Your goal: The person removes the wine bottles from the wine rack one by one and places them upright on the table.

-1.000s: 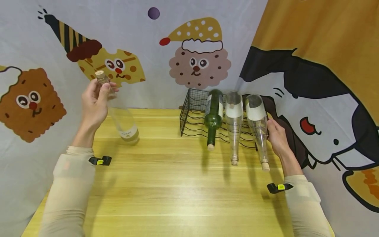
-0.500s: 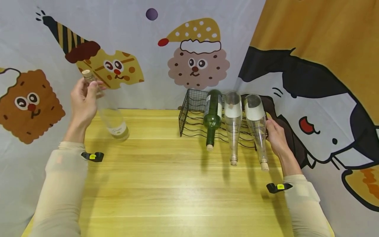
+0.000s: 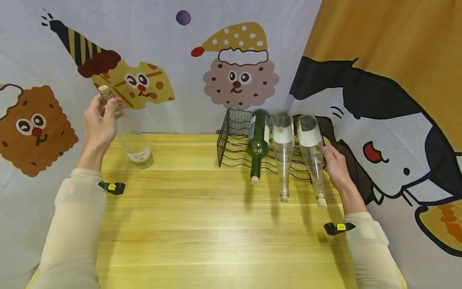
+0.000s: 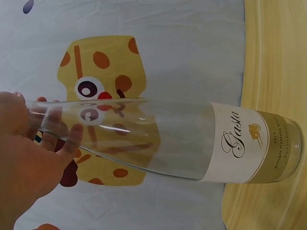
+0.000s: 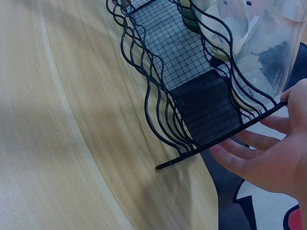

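By its neck, my left hand grips a clear glass wine bottle with a cork in its top. Neck up, the bottle has a white and tan label near its base, which overlaps the table's back part in the head view. My right hand holds the right end of a black wire wine rack, thumb at the rail and fingers along the outer side. Lying in the rack, necks toward me, are a green bottle and two clear bottles, one in the middle and one at the right, all corked.
The rack stands at the back right of a light wooden table, against a cloth backdrop with cartoon figures. Corked necks of the racked bottles stick out past its front. The rack's left slots hold no bottle.
My left hand has moved left with the clear bottle, mostly in the first half second. My right hand stays on the rack, and the racked bottles keep their places.
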Demonstrator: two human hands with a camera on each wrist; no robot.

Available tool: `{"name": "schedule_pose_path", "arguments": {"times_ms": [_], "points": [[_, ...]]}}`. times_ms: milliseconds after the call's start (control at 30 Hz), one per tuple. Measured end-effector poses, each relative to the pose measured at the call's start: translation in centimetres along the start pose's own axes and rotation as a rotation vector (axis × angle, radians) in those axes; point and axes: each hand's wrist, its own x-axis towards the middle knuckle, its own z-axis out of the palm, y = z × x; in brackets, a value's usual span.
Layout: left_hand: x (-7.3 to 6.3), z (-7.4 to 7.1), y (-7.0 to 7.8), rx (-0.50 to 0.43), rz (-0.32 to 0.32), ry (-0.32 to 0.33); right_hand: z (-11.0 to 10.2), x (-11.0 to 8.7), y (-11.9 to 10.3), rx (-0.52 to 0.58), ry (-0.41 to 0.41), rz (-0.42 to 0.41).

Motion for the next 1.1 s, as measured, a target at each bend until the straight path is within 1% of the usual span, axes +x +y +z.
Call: {"name": "schedule_pose_path", "arguments": {"times_ms": [133,200,267,333,400,500,567,833,967,1100], "points": [[0.02,-0.11,-0.12,-0.011,-0.003,0.008,0.01,-0.07,0.01,-0.019,0.007,-0.014],[0.05,-0.15,-0.04,-0.038,-0.02,0.01,0.02,-0.11,0.01,-0.024,0.011,-0.017],[0.07,-0.17,0.09,-0.038,-0.037,0.015,0.03,-0.09,-0.01,-0.028,0.012,-0.014],[0.1,-0.22,0.26,-0.062,-0.062,0.013,0.05,-0.06,-0.07,-0.027,0.011,-0.009],[0.18,-0.24,0.41,-0.107,-0.088,0.009,0.06,-0.02,-0.17,-0.02,0.008,-0.001],[0.21,-0.29,0.53,-0.15,-0.113,-0.002,0.05,0.01,-0.27,-0.014,0.008,0.004],[0.23,-0.31,0.54,-0.16,-0.121,-0.006,0.02,-0.01,-0.29,-0.016,0.009,0.001],[0.42,-0.23,0.25,-0.102,-0.103,0.001,0.08,-0.13,-0.1,-0.033,0.013,-0.003],[0.39,-0.13,0.21,-0.064,-0.107,0.007,0.1,-0.15,-0.02,-0.033,0.012,-0.015],[0.24,-0.15,0.3,0.023,-0.111,-0.011,-0.01,-0.23,-0.02,-0.04,0.018,-0.026]]}}
